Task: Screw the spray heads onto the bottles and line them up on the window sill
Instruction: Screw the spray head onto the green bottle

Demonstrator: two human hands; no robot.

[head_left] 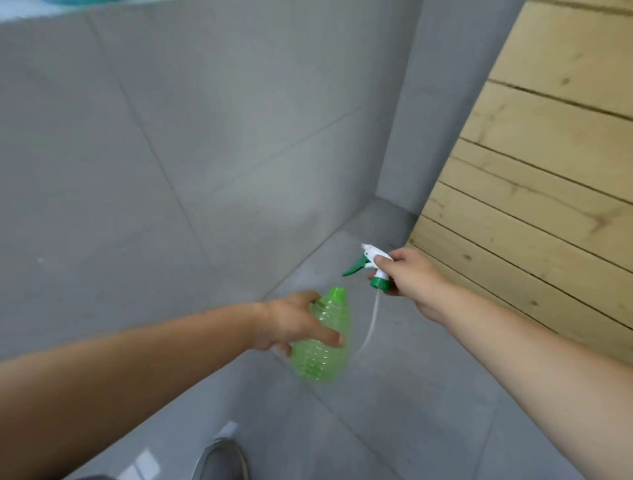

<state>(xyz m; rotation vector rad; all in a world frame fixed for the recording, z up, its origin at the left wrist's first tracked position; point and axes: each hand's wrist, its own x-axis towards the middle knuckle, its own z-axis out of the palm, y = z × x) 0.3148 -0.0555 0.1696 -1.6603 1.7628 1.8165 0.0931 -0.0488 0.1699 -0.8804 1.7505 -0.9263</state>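
Observation:
My left hand (pixel 291 323) grips a clear green plastic bottle (pixel 322 356) around its upper body, neck pointing up and away, its threaded mouth bare. My right hand (pixel 407 274) holds a white spray head (pixel 375 263) with a green trigger and green screw collar, just above and right of the bottle's neck. A thin white dip tube (pixel 370 329) hangs from the collar and runs down beside the bottle, outside it. Head and bottle are apart.
Grey tiled wall (pixel 171 154) ahead and grey tiled floor (pixel 428 411) below. A wooden slatted panel (pixel 548 171) rises on the right. A light ledge edge with something teal on it (pixel 68 3) shows at the top left. A grey shoe (pixel 222 460) is at the bottom.

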